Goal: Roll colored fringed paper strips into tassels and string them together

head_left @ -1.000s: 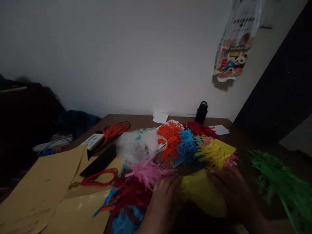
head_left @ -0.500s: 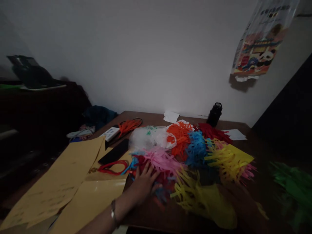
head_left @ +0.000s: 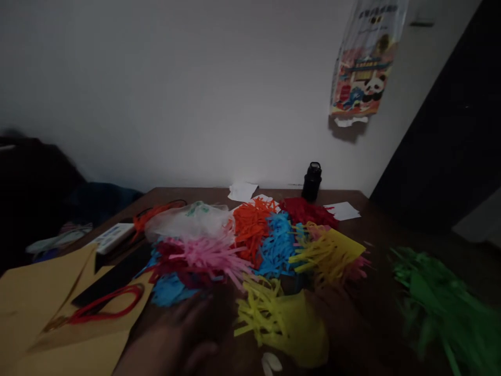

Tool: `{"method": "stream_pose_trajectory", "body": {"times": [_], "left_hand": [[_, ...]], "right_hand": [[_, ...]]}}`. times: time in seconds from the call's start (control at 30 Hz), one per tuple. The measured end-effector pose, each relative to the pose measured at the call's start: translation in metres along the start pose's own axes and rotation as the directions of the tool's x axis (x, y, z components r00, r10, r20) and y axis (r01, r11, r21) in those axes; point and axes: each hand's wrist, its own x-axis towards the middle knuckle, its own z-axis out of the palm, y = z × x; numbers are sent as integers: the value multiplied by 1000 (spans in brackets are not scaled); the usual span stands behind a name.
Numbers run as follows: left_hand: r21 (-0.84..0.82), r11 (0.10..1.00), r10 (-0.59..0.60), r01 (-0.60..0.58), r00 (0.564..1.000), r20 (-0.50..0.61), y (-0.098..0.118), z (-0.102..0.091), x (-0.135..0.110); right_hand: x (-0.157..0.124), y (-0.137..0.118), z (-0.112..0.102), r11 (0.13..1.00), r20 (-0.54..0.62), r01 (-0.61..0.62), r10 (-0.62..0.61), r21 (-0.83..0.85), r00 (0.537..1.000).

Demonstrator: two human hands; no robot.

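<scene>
My left hand, smeared by motion, is over the near part of the table, just below pink fringed paper and blue fringed paper. Its thumb stands apart from the fingers, and nothing shows between them. In deep shadow, my right hand meets the right edge of a yellow fringed paper; its fingers are too dark to make out. Another yellow fringed paper lies just beyond that hand. Orange, blue and dark red fringed paper are bunched behind.
Brown paper sheets and a red cord loop lie at the left. A clear plastic bag is behind the pink fringe. A black bottle stands by the wall. Green fringed paper is at the right.
The view has turned right, so the table's contents appear farther left. My left hand has drawn back toward me, off the pink and red fringes. My right hand stays beside the near yellow paper.
</scene>
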Motion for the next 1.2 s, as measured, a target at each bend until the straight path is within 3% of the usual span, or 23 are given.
{"method": "stream_pose_trajectory", "body": {"times": [0.03, 0.07, 0.13, 0.17, 0.27, 0.4, 0.47, 0.53, 0.67, 0.73, 0.83, 0.93, 1.03, 1.1, 1.2], "left_hand": [[-142, 983, 120, -120, 993, -7, 21, 12, -3], [-278, 934, 202, -223, 974, -102, 44, 24, -2], [-485, 847, 129, -218, 969, -211, 90, 44, 3], [-504, 834, 127, -226, 966, -224, 109, 51, 8], [-674, 723, 26, -152, 981, -194, 141, 54, 19], [-934, 350, 1, 76, 997, 81, 139, 32, 20], [-961, 148, 25, 235, 970, 241, 132, 19, 12], [-934, 7, 33, 358, 933, 358, 125, 9, 1], [-878, -234, 17, 417, 905, 425, 110, -6, -15], [-805, -373, 75, 461, 880, 470, 106, -8, -19], [-705, -485, 164, 517, 846, 507, 107, 0, -26], [-647, -511, 248, 566, 818, 519, 115, 17, -39], [-659, -422, 346, 623, 782, 518, 117, 30, -51], [-719, -346, 325, 603, 796, 511, 112, 27, -53], [-804, -177, 278, 567, 813, 512, 97, 5, -40]], "right_hand": [[-1, -4, 0, 1000, -7, -6, 6, 5, 1000], [-2, -8, -1, 1000, -16, -13, 13, 10, 1000], [-4, -16, -4, 1000, -38, -27, 28, 14, 999], [-6, -20, -6, 999, -51, -35, 36, 15, 998], [-10, -29, -16, 998, -99, -55, 56, 15, 994], [-10, -33, -29, 998, -176, -68, 69, 15, 982], [-8, -34, -34, 998, -214, -67, 68, 15, 974], [-5, -35, -39, 999, -243, -49, 51, 13, 969], [1, -44, -46, 997, -273, 69, -60, 21, 960], [4, -50, -46, 993, -275, 113, -99, 33, 956], [9, -57, -43, 992, -251, 112, -93, 61, 963], [14, -62, -34, 993, -203, 78, -59, 90, 977], [16, -60, -25, 994, -151, 43, -27, 98, 988], [18, -53, -21, 995, -126, 35, -23, 96, 992], [24, -36, -25, 994, -117, 58, -48, 88, 992]]}}
